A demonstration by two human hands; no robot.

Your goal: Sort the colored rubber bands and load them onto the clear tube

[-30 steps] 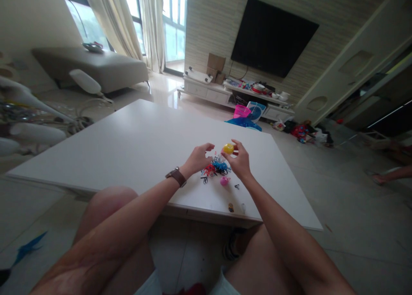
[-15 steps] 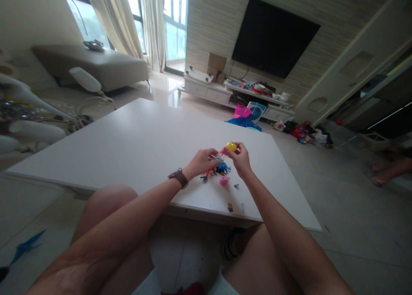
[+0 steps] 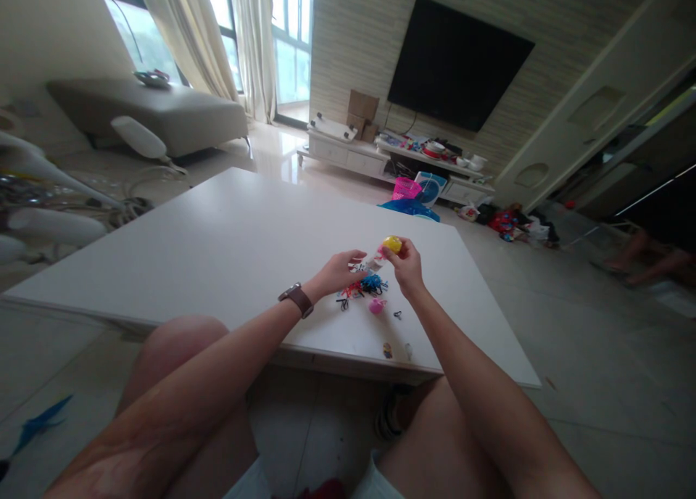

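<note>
Over the white table (image 3: 217, 245), my right hand (image 3: 405, 263) pinches a small yellow object (image 3: 392, 245) with something pink and pale just below it. Left of it is my left hand (image 3: 344, 273), with a watch on the wrist, its thumb and fingers apart, close to the pale piece. Beneath the hands lies a pile of small blue (image 3: 373, 282), red and black pieces. A pink round item (image 3: 375, 306) sits in front of the pile, with a small dark clip-like piece (image 3: 397, 315) to its right. Nearer the edge is a small yellow-and-dark figure (image 3: 387, 350).
A clear small item (image 3: 408, 351) lies near the table's front edge. Beyond the table stand a pink basket (image 3: 407, 188) and a low cabinet (image 3: 348, 154) under a wall screen. My knees are at the front edge. Another person's legs (image 3: 647, 260) show at the far right.
My left hand has opened its fingers more and the pale piece now shows between the hands. My right hand still has the yellow object. The view has shifted slightly.
</note>
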